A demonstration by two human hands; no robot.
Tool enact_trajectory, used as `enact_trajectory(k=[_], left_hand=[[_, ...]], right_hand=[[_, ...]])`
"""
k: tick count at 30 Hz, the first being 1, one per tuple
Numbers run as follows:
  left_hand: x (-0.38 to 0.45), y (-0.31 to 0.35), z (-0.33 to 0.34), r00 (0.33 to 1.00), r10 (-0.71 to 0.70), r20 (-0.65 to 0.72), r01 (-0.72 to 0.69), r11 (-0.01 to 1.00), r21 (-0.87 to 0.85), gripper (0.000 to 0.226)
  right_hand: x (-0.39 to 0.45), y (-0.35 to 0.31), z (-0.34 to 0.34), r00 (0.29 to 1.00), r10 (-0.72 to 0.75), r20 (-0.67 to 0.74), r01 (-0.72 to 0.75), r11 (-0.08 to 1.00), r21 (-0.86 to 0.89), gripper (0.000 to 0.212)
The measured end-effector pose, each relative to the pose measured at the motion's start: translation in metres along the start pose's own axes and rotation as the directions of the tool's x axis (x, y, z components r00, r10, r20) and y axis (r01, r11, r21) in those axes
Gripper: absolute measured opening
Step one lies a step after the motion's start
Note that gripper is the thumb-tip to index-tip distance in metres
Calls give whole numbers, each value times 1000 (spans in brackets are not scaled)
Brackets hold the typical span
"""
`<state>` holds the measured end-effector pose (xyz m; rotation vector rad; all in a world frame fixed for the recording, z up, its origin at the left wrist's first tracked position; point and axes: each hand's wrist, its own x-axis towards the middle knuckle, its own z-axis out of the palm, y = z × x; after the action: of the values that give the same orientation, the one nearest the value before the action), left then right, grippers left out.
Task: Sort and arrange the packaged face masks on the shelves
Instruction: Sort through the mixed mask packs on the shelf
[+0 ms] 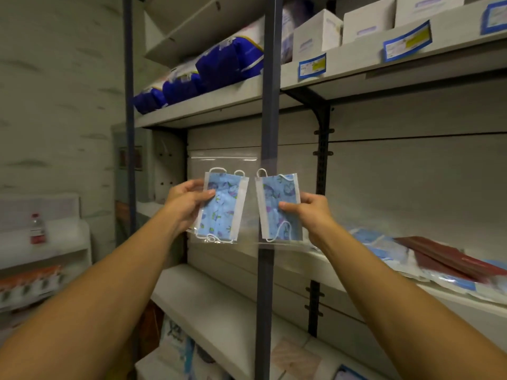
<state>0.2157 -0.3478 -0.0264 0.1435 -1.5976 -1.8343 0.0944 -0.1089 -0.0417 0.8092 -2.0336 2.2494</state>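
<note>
I hold up two clear plastic bags, each with a blue patterned face mask inside. My left hand (186, 200) pinches the left mask packet (225, 212) by its left edge, thumb on the front. On the right mask packet (277, 200), my right hand (310, 212) pinches the right edge the same way. Both packets hang upright, side by side, in front of the shelving's dark upright post (267, 119). More packaged blue masks (384, 248) lie on the middle shelf (452, 300) at the right.
Dark red flat packs (444, 256) lie on the masks on the middle shelf. The upper shelf carries blue bags (227, 64) and white boxes (318, 34). A lower shelf board (208, 305) sits below. A bottle (37, 229) stands on a white unit at left.
</note>
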Motion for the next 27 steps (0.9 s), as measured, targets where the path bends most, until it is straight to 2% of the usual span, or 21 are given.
enact_trajectory(k=[6,14,21,27], left_hand=[[17,-1,-68,997,-38,-60,45,990,134,20],[56,-5,-124,995,-53,-82,63,991,118,19],[85,-12,-168,992,-89,-86,99,989,107,17],[110,-23,-193,990,-101,-99,109,990,88,22]], right_hand=[[7,6,59,999,-31,-37,27,994,-105,15],[24,24,128,995,-48,-88,30,980,-195,18],[33,30,179,995,28,-92,-35,996,-76,16],[46,49,214,995,31,-96,-38,996,-80,16]])
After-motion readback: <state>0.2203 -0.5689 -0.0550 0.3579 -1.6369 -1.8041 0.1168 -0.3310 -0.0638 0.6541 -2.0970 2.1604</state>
